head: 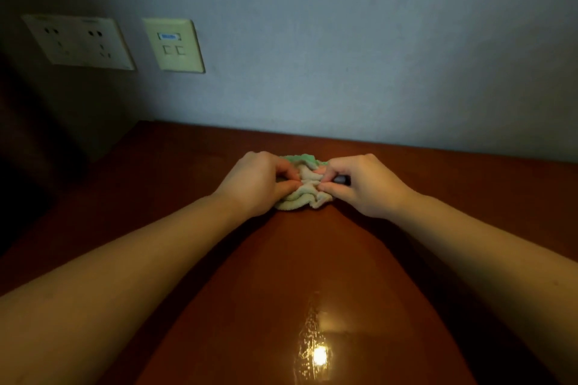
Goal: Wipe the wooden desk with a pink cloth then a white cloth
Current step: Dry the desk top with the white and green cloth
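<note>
At 6 o'clock, nearest the person, the desk (300,259) shows a bright glare (319,353) on its glossy top, which looks smooth and perhaps damp there. Both bare forearms reach forward from 8 and 4 o'clock and meet at the centre.

The left hand (256,181) and right hand (362,184) sit close together, knuckles up. Each pinches the cloth (305,197) between thumb and curled fingers. The cloth lies bunched in folds on the desk between the hands, toward the far edge. It is pale cream with a green strip along its 12 o'clock side, and is likely the white one. No pink cloth shows.

It looks light, soft and limp, so it should crumple and slide easily over the polished wood. A pinch at two edges would spread it, and a flat palm on top would drive it better for wiping. Something small and dark sits under the right fingers, but what it is cannot be told.

Beyond is the wall (344,56), with sockets (79,40) and a plate (173,45) at 10 o'clock.
</note>
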`<state>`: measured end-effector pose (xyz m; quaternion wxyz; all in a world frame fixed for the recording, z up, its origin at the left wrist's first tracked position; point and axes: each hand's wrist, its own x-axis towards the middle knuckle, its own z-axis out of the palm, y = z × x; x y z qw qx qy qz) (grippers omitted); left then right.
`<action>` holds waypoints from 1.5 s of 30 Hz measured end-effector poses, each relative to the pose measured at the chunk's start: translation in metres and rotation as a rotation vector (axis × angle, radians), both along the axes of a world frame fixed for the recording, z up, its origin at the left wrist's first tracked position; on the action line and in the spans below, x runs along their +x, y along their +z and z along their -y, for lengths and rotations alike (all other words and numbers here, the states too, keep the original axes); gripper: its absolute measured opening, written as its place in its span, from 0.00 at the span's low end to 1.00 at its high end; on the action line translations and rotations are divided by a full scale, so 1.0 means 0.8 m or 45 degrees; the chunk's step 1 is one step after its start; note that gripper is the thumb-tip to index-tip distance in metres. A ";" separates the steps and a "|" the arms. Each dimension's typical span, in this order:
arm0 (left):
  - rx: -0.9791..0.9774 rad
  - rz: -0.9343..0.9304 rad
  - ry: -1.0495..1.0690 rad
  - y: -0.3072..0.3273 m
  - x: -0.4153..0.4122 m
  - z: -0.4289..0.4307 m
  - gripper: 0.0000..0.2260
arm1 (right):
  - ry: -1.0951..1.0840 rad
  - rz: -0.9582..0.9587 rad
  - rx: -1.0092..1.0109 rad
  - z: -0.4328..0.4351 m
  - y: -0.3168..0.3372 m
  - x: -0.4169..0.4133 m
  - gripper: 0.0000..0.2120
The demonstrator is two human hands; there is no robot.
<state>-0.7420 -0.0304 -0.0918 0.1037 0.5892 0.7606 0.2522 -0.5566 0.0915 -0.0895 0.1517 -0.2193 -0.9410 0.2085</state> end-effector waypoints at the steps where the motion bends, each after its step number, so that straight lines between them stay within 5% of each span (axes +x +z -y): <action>1: 0.012 -0.008 0.036 0.003 -0.002 -0.011 0.02 | -0.030 0.009 0.015 -0.008 0.000 -0.010 0.04; 22: -0.011 -0.219 0.202 0.011 -0.002 -0.064 0.04 | -0.086 0.054 0.071 -0.061 0.000 -0.055 0.07; 36: -0.023 -0.016 0.288 0.010 -0.044 -0.109 0.03 | -0.061 0.052 0.044 -0.102 -0.006 -0.099 0.05; 45: 0.006 0.027 0.120 0.004 -0.010 -0.130 0.02 | -0.094 0.074 0.061 -0.110 0.002 -0.032 0.03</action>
